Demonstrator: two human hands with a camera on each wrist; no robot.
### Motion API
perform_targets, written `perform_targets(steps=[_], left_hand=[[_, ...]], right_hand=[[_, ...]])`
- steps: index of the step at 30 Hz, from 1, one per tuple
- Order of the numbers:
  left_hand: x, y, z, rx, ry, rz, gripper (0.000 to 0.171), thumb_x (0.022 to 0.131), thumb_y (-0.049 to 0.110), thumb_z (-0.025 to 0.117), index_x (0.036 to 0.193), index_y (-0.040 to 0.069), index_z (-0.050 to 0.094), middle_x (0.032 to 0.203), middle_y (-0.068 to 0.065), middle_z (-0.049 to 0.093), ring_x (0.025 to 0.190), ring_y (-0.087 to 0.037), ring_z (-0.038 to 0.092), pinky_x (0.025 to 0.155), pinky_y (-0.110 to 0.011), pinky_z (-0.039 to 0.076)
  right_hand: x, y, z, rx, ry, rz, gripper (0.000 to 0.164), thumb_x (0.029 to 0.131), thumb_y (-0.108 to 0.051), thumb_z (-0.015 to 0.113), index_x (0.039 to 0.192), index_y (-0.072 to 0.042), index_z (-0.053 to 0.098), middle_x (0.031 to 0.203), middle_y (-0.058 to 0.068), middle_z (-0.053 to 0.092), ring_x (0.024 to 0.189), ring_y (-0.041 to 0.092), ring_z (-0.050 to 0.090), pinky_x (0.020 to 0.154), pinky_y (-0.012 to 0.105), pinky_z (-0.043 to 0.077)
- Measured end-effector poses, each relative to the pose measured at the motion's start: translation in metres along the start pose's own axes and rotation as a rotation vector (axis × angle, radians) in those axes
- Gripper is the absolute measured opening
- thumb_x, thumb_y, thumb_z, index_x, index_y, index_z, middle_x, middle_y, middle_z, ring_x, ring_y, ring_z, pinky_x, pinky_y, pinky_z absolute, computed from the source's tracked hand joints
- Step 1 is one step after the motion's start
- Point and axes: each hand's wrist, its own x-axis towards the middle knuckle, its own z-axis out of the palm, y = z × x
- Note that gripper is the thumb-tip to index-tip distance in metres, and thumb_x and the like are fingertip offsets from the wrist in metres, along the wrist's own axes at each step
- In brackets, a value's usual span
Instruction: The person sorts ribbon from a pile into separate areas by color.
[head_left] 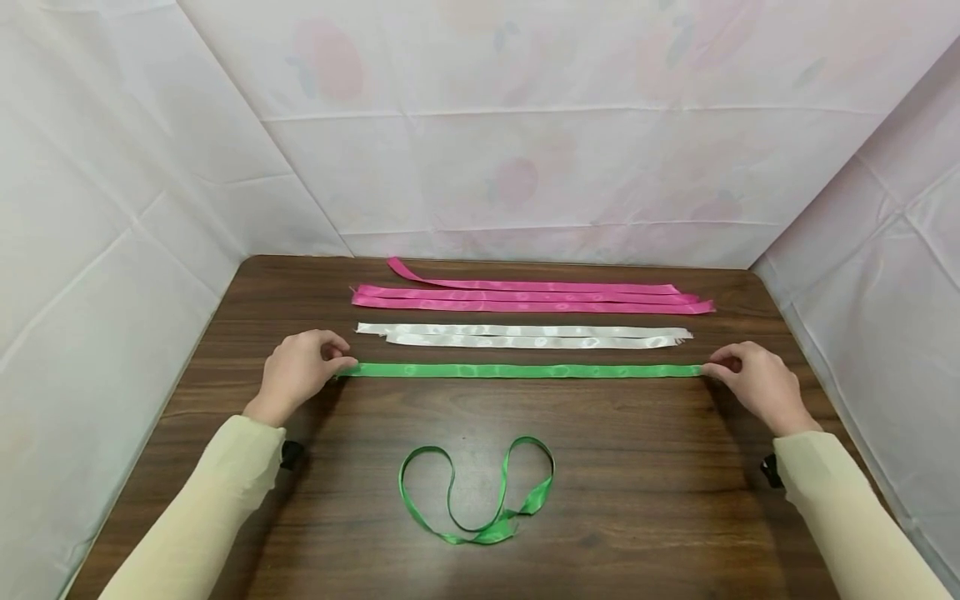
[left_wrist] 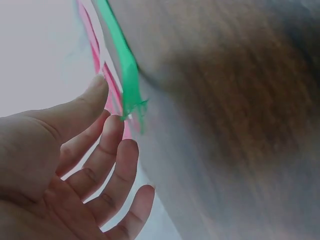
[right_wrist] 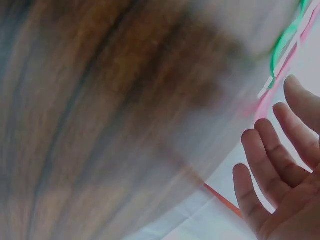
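Note:
A green ribbon (head_left: 525,371) stretches straight from side to side across the brown table. My left hand (head_left: 300,371) is at its left end, thumb tip right by the ribbon. In the left wrist view, the thumb and fingers of the left hand (left_wrist: 95,150) are spread apart beside the frayed green end (left_wrist: 131,95). At the other end is my right hand (head_left: 757,383), thumb and forefinger close to the ribbon. The right wrist view shows the right hand (right_wrist: 280,160) with its fingers loosely extended and parted, near the ribbon's tip (right_wrist: 275,60).
Two white ribbons (head_left: 525,342) lie just behind the green one, with several pink ribbons (head_left: 525,306) farther back. A second green ribbon (head_left: 491,533) lies in loose loops nearer me. Pale patterned cloth (head_left: 487,125) hangs behind the wooden table (head_left: 637,500) and at both sides.

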Motion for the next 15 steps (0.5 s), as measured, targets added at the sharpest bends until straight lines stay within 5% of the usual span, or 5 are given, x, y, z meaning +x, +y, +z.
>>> perform_targets(steps=[9, 15], left_hand=[[-0.009, 0.013, -0.009, 0.021, 0.035, 0.047, 0.024, 0.089, 0.028, 0.082, 0.101, 0.008, 0.077, 0.088, -0.008, 0.073, 0.075, -0.023, 0.064, 0.055, -0.031, 0.044], [-0.017, 0.023, -0.012, 0.023, 0.059, 0.092, 0.021, 0.087, 0.023, 0.083, 0.100, 0.007, 0.078, 0.087, -0.008, 0.074, 0.072, -0.020, 0.064, 0.057, -0.033, 0.047]], right_hand=[[-0.018, -0.011, -0.008, 0.000, 0.174, -0.066, 0.030, 0.098, -0.033, 0.071, 0.108, -0.005, 0.075, 0.123, 0.025, 0.065, 0.111, 0.049, 0.062, 0.081, 0.064, 0.047], [-0.032, -0.033, -0.011, 0.037, 0.200, -0.099, 0.024, 0.098, -0.029, 0.071, 0.108, -0.007, 0.076, 0.122, 0.020, 0.066, 0.113, 0.047, 0.062, 0.085, 0.065, 0.045]])
